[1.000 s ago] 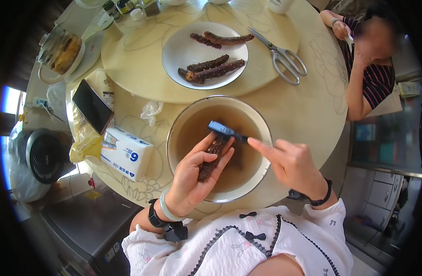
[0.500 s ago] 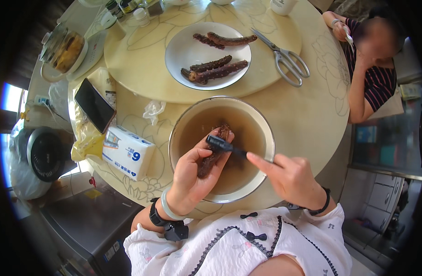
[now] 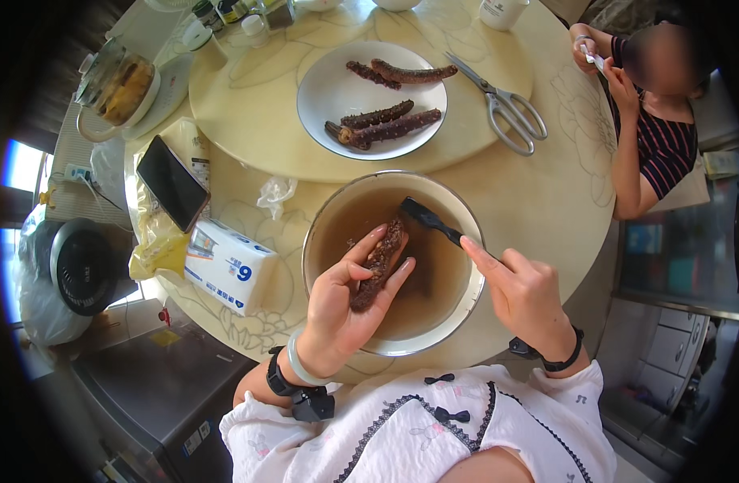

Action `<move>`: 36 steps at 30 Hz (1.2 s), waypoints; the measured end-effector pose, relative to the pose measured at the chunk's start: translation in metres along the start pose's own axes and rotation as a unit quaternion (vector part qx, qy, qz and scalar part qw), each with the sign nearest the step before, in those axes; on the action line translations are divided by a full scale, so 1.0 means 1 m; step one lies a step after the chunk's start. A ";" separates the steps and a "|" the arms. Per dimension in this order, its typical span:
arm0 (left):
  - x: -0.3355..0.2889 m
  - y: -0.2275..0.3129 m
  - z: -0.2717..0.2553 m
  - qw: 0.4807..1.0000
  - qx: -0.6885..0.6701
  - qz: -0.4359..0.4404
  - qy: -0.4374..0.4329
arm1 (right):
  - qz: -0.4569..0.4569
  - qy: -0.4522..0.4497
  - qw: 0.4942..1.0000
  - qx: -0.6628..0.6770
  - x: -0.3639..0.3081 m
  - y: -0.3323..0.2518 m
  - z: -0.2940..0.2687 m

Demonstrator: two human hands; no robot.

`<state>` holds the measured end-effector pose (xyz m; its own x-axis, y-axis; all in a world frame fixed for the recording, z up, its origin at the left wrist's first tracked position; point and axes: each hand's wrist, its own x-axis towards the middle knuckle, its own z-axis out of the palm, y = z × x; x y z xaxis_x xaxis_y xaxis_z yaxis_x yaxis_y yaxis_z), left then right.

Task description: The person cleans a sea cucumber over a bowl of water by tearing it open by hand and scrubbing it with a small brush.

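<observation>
My left hand (image 3: 335, 304) cradles a dark brown, bumpy sea cucumber (image 3: 379, 267), thumb and fingers curled along its sides. It is held tilted above a cream enamel basin (image 3: 455, 318) of murky brown water (image 3: 438, 294). In my right hand (image 3: 524, 296) is the handle of a small black brush (image 3: 432, 220), with the index finger stretched along it. The brush head is over the water, just right of the sea cucumber's upper end and apart from it. Beyond the basin, several more sea cucumbers (image 3: 395, 129) lie in a white dish (image 3: 319, 101).
The dish and grey-handled scissors (image 3: 510, 117) rest on a round turntable (image 3: 233, 117). To the left are a tissue pack (image 3: 229, 270), a phone (image 3: 172, 183), crumpled plastic (image 3: 275, 196) and a glass pot (image 3: 120, 88). A person (image 3: 667, 153) in a striped top sits at far right.
The brush has come off the sea cucumber, moving up and right with my right hand. The sea cucumber now shows uncovered. The other person's lower hand has risen to the white item.
</observation>
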<state>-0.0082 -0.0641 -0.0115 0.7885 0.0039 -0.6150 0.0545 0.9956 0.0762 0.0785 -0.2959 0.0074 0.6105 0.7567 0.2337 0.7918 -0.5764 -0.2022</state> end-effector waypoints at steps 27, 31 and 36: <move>0.004 0.006 -0.012 0.994 -0.068 -0.052 -0.063 | -0.028 -0.079 0.990 0.115 -0.003 -0.020 -0.019; 0.003 0.004 -0.009 0.996 -0.060 -0.047 -0.055 | -0.015 0.007 0.999 0.052 -0.002 0.002 0.001; -0.001 0.000 0.001 0.997 0.066 0.019 -0.040 | 0.026 -0.001 1.000 0.001 -0.002 0.003 0.001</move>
<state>-0.0087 -0.0646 -0.0104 0.8376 0.0296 -0.5455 0.0986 0.9739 0.2043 0.0793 -0.2986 0.0050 0.6508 0.7262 0.2217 0.7590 -0.6144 -0.2156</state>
